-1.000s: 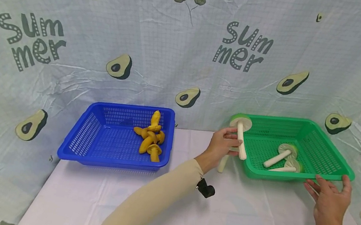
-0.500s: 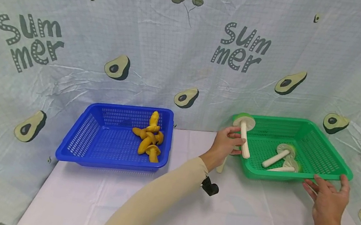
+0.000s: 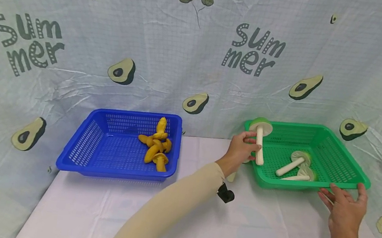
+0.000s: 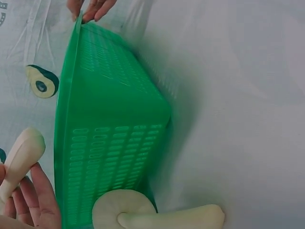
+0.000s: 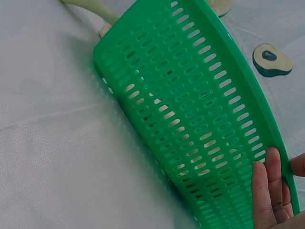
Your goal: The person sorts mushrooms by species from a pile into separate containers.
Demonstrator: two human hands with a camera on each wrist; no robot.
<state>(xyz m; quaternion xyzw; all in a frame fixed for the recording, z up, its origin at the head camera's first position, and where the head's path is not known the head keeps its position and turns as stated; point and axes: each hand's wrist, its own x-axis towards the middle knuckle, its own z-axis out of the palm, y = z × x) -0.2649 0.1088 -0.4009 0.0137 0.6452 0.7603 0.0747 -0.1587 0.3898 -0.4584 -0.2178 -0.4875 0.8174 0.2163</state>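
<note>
My left hand pinches a mushroom with a green cap and pale stem, cap up, over the left rim of the green basket. In the left wrist view its stem shows between thumb and fingers. Two similar mushrooms lie inside the basket. Another mushroom lies on the table against the basket's left side, mostly hidden by my left hand in the head view. At the basket's front right corner, my right hand grips the rim, thumb on one side and fingers on the outer wall.
To the left stands a blue basket holding several yellow-brown mushrooms on its right side. Both baskets rest on a white-covered table. Behind them hangs a printed curtain.
My left hand has shifted slightly right and up with the mushroom, further over the basket's left rim. My right hand stays on the rim. The head view has shifted a little.
</note>
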